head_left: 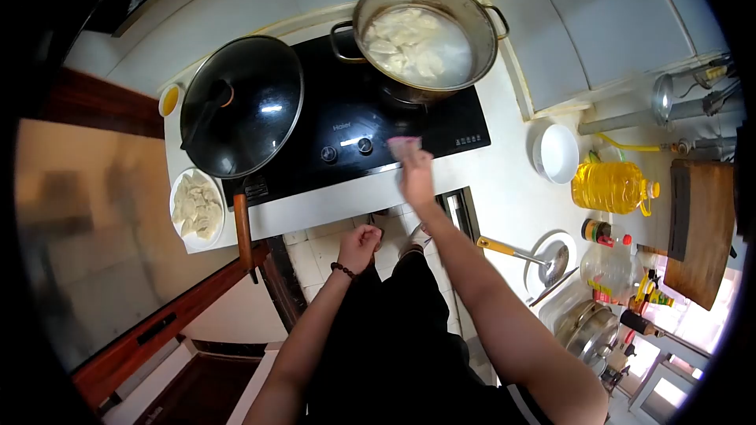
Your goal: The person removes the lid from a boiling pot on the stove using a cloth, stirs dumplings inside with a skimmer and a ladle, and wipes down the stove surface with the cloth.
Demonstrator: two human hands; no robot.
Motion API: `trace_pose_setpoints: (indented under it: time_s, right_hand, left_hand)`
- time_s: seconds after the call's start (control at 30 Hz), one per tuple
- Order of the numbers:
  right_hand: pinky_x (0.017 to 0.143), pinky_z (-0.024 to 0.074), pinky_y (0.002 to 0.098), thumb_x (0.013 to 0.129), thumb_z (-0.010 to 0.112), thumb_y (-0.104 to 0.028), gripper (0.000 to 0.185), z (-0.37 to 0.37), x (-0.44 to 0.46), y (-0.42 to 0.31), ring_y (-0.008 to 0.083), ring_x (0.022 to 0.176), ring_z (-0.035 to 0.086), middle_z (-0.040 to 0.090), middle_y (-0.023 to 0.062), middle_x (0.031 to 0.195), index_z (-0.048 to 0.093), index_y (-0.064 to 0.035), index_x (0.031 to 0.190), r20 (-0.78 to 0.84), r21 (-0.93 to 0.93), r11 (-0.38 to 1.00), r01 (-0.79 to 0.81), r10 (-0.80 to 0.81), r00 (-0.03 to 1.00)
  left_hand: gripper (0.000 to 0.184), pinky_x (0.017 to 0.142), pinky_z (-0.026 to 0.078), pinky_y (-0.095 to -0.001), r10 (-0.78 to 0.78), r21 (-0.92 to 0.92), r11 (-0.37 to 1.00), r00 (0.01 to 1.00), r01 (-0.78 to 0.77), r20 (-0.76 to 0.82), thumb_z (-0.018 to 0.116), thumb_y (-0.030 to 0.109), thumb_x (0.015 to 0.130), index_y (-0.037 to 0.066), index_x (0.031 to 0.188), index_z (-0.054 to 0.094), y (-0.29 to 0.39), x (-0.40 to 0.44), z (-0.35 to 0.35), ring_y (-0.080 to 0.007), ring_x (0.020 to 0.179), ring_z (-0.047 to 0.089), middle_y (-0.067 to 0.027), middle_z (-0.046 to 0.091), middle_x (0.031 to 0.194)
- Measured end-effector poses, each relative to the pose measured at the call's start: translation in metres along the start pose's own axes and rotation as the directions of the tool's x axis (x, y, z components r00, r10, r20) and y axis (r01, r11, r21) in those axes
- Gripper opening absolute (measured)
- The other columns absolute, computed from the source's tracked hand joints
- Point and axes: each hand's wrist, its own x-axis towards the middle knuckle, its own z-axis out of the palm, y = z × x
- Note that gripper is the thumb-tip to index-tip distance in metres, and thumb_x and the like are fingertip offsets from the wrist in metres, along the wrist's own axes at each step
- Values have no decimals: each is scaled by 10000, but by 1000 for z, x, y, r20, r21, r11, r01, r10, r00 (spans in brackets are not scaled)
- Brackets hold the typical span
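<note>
My right hand (417, 175) holds a pinkish cloth (405, 146) over the front edge of the black gas stove (370, 120), right of its two knobs. In front of the counter, my left hand (360, 247) hangs with its fingers curled; whether anything is inside them cannot be seen. A large two-handled pot (482, 49) on the back right of the stove contains pale dumplings (413, 41) in cloudy liquid. On the stove's left, a wok with a dark glass lid (256, 122) has its wooden handle (242, 228) pointing towards me.
A plate of dumplings (197, 205) and a small bowl of yellow liquid (169, 100) stand on the left. On the right are a white bowl (556, 154), an oil bottle (610, 187), a skimmer (557, 263) on a plate, and a wooden board (705, 236).
</note>
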Motion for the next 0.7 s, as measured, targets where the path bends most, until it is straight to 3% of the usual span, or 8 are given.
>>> trace_pose_setpoints:
  time_s: [0.2,0.27,0.3,0.33,0.43,0.5,0.63,0.7]
  right_hand:
    - [1030,466,464,772,588,61,469,31,-48,-62,416,1139,540,559,195,1374,683,-23,1223,181,288,957,45,-101,978]
    - [1019,473,457,803,577,58,407,17,-58,-43,400,1134,553,579,188,1332,696,-18,1185,254,178,977,121,-164,953]
    - [1019,474,451,819,564,61,399,9,-60,-31,391,1154,550,590,190,1306,695,-21,1187,197,202,976,77,-117,973]
    - [1031,468,451,818,561,60,410,-2,-61,-14,390,1174,544,596,203,1294,693,-17,1198,166,82,994,74,-87,982]
    - [1078,444,454,888,560,12,485,-47,-64,42,423,1222,521,530,251,1418,602,-34,1369,119,-137,989,-51,68,991]
    - [1093,431,451,876,558,33,518,-71,-63,66,425,1228,519,465,250,1504,562,14,1393,78,-247,962,-114,137,987]
    - [1086,433,454,843,548,73,515,-59,-71,50,427,1224,519,463,245,1508,575,56,1357,-6,-297,941,-159,165,986]
    - [1075,444,454,806,570,95,586,-35,-77,11,433,1212,533,442,231,1527,577,-10,1382,-74,-239,970,-45,28,997]
  left_hand:
    - [202,630,510,-258,-36,19,999,997,37,-63,638,201,1008,10,1076,642,-8,-24,-10,-102,722,624,-35,670,842]
    - [242,630,521,-267,-58,45,997,993,63,-100,630,248,1019,26,1114,635,-16,-35,-12,-111,753,633,-37,670,879]
    - [246,623,523,-271,-46,36,998,990,51,-132,630,250,1019,23,1114,633,-25,-42,-15,-116,751,638,-43,672,884]
    - [250,617,525,-274,-34,28,999,986,39,-163,631,252,1018,21,1113,631,-31,-48,-17,-120,750,644,-48,674,890]
    - [209,630,518,-247,-105,-78,993,968,89,-229,648,225,1004,28,1074,658,-44,-81,-19,-105,710,641,-33,687,830]
    - [205,614,514,-246,-128,-86,990,960,109,-249,647,228,1004,33,1070,660,-54,-94,-19,-102,708,640,-33,686,835]
    - [195,574,499,-243,-121,-148,985,963,86,-242,640,225,1004,45,1077,656,-94,-99,-27,-98,714,640,-33,683,853]
    - [191,572,497,-244,-149,-179,978,959,107,-241,633,221,1005,47,1083,651,-108,-95,-27,-99,716,642,-30,680,856]
